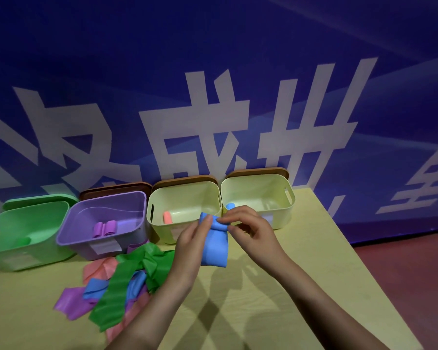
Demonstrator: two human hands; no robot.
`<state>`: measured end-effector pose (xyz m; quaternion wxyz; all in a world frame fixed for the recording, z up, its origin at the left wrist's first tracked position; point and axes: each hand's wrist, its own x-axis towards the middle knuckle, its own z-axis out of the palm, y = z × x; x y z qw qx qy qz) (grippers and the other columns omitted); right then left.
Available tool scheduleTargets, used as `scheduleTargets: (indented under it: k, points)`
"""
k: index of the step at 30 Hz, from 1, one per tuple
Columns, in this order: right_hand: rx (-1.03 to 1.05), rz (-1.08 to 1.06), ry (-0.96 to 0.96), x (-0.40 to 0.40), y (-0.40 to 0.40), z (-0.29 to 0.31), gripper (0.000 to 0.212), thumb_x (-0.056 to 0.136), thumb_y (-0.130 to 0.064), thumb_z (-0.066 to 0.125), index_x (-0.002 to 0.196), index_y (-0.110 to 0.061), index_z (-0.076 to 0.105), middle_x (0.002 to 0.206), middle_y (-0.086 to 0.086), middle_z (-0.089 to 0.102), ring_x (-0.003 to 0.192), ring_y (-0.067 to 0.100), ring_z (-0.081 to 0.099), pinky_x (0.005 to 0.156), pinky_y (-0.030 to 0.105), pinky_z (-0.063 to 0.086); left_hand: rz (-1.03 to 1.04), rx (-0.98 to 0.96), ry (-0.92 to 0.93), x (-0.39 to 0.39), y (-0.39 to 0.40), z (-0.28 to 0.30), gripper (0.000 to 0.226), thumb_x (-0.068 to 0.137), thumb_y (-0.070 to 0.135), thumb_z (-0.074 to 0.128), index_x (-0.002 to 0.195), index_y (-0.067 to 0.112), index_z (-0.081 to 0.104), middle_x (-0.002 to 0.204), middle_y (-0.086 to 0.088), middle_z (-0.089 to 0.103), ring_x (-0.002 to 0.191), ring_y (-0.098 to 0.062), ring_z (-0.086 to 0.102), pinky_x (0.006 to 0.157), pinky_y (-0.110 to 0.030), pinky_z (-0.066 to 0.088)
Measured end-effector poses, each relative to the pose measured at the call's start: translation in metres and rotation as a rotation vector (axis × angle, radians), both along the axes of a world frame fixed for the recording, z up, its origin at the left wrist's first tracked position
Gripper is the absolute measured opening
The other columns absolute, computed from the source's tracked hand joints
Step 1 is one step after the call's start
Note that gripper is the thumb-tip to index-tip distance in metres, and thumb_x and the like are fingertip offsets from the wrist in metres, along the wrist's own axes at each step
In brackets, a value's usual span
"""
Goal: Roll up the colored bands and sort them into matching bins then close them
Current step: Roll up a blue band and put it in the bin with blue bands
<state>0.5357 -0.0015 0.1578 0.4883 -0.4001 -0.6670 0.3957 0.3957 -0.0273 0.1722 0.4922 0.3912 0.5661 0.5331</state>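
Left hand [190, 236] and right hand [248, 224] both pinching top of blue band [214, 245], rolling it in air near front of cream bins. Loose tail hanging; roll likely springing open if pinch is slipping. Risking drop into pink-holding bin [185, 210] instead of rightmost bin [258, 198].

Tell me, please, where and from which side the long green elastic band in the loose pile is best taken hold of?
Probably by the free lower end of the long green elastic band, approached from the near side. That end lies flat over the pile of loose bands on the yellow wooden table, uncovered, so rolling could start there. Its upper end looks bunched.
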Motion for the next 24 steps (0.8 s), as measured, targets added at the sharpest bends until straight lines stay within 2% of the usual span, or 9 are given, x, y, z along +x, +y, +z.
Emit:
scheduleTargets:
  k: [3, 5, 8, 9, 13, 16, 19, 22, 24]
  points:
    - [-0.179, 0.024, 0.141, -0.003, -0.007, 0.001, 0.025, 0.086, -0.012, 0.056, 0.103, -0.022, 0.071, 0.099, -0.005, 0.065, 0.098, 0.01, 0.061, 0.081, 0.029, 0.053, 0.021, 0.082, 0.101, -0.002, -0.005, -0.005, 0.02, 0.098, 0.017, 0.05, 0.084, 0.019, 0.065, 0.077, 0.003, 0.062, 0.071, -0.011, 0.052, 0.062, -0.024, 0.039]
    - [-0.32, 0.03, 0.234, -0.006, -0.012, 0.003, 0.023, 0.091, -0.013, 0.06, 0.109, -0.026, 0.067, 0.097, -0.003, 0.065, 0.091, 0.007, 0.061, 0.076, 0.026, 0.053, 0.01, 0.116, 0.117, -0.003, -0.012, -0.007, 0.022, 0.098, 0.013, 0.048, 0.084, 0.018, 0.064, 0.076, 0.005, 0.062, 0.068, -0.007, 0.053, 0.061, -0.022, 0.039]
    - [-0.38, 0.093, 0.153, -0.013, -0.021, 0.005, 0.011, 0.087, -0.024, 0.065, 0.095, -0.017, 0.07, 0.083, -0.001, 0.064, 0.075, 0.008, 0.058, 0.067, 0.021, 0.048, -0.002, 0.142, 0.159, -0.006, -0.027, -0.007, 0.023, 0.098, 0.012, 0.048, 0.084, 0.019, 0.063, 0.074, 0.007, 0.063, 0.065, -0.002, 0.053, 0.059, -0.017, 0.04]
    - [-0.37, 0.113, 0.119, -0.016, -0.024, 0.004, 0.014, 0.085, -0.027, 0.066, 0.088, -0.013, 0.069, 0.075, -0.002, 0.062, 0.069, 0.01, 0.055, 0.064, 0.021, 0.045, 0.002, 0.148, 0.195, -0.007, -0.033, -0.007, 0.022, 0.099, 0.013, 0.048, 0.082, 0.02, 0.062, 0.072, 0.008, 0.061, 0.063, -0.001, 0.052, 0.059, -0.017, 0.039]
    - [-0.315, 0.125, 0.1, -0.031, -0.035, 0.003, 0.023, 0.081, -0.022, 0.069, 0.077, -0.001, 0.062, 0.06, -0.006, 0.049, 0.058, 0.008, 0.043, 0.056, 0.018, 0.035, 0.025, 0.228, 0.413, -0.024, -0.049, -0.01, 0.027, 0.089, 0.038, 0.048, 0.076, 0.016, 0.057, 0.061, 0.01, 0.054, 0.057, 0.001, 0.043, 0.054, -0.019, 0.034]
    - [-0.247, 0.148, 0.094, -0.044, -0.042, 0.002, 0.019, 0.078, -0.024, 0.063, 0.071, -0.008, 0.056, 0.061, -0.007, 0.049, 0.059, 0.008, 0.043, 0.056, 0.017, 0.034, 0.095, 0.258, 0.507, -0.037, -0.06, -0.015, 0.046, 0.082, 0.052, 0.042, 0.075, 0.008, 0.057, 0.062, -0.005, 0.053, 0.056, -0.004, 0.042, 0.053, -0.029, 0.034]
    - [-0.234, 0.133, 0.107, -0.051, -0.051, -0.005, 0.028, 0.077, -0.03, 0.065, 0.07, -0.005, 0.055, 0.064, -0.001, 0.049, 0.061, 0.012, 0.042, 0.057, 0.022, 0.034, 0.126, 0.21, 0.406, -0.035, -0.074, -0.013, 0.032, 0.086, 0.041, 0.049, 0.069, 0.014, 0.051, 0.056, 0.008, 0.047, 0.054, -0.003, 0.039, 0.052, -0.023, 0.031]
    - [-0.31, 0.108, 0.167, -0.052, -0.06, -0.006, 0.045, 0.069, -0.039, 0.066, 0.074, 0.003, 0.055, 0.065, 0.007, 0.048, 0.06, 0.014, 0.043, 0.056, 0.024, 0.035, 0.134, 0.106, 0.15, -0.024, -0.083, -0.006, 0.022, 0.096, 0.019, 0.053, 0.075, 0.017, 0.057, 0.059, 0.012, 0.058, 0.056, 0.001, 0.051, 0.055, -0.014, 0.039]
    - [-0.341, 0.092, 0.18, -0.05, -0.063, -0.004, 0.049, 0.069, -0.04, 0.067, 0.077, 0.007, 0.055, 0.066, 0.009, 0.048, 0.062, 0.015, 0.043, 0.057, 0.023, 0.035, 0.11, 0.004, 0.001, -0.021, -0.085, -0.003, 0.022, 0.098, 0.014, 0.048, 0.082, 0.021, 0.061, 0.063, 0.013, 0.065, 0.059, 0.004, 0.058, 0.057, -0.012, 0.044]
